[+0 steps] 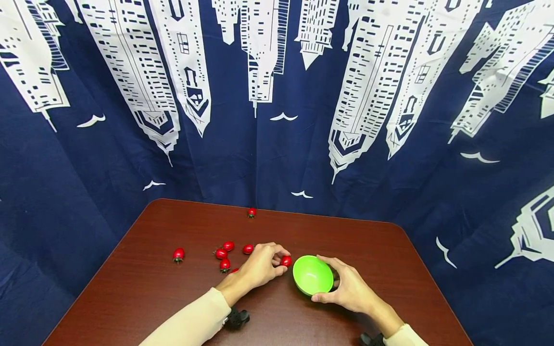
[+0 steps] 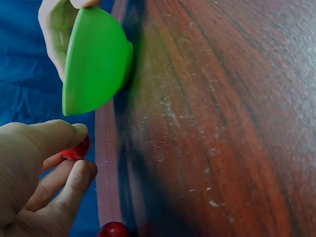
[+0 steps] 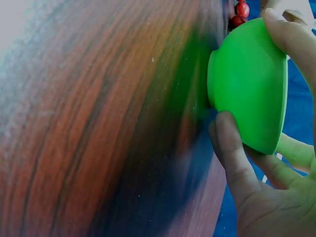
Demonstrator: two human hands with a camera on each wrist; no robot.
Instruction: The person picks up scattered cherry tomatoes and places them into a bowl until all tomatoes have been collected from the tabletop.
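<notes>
My left hand [image 1: 260, 266] pinches a red cherry tomato [image 1: 286, 261] between thumb and fingertips, just left of a green bowl [image 1: 312, 276]. In the left wrist view the held tomato [image 2: 79, 149] is partly covered by the fingers. The bowl stands upright on the table, and my right hand [image 1: 348, 286] holds it from the right, thumb at the near side and fingers at the far side. Seen from the right wrist, the fingers spread around the bowl's wall [image 3: 249, 84]. Nearest to the left hand on the table lies another cherry tomato [image 1: 248, 249].
Left of the left hand, several cherry tomatoes [image 1: 221, 253] lie clustered, one partly hidden by the forearm. A single tomato [image 1: 178, 254] lies farther left, another tomato [image 1: 252, 212] near the far edge. A blue curtain [image 1: 277, 158] hangs behind the brown table [image 1: 337, 230].
</notes>
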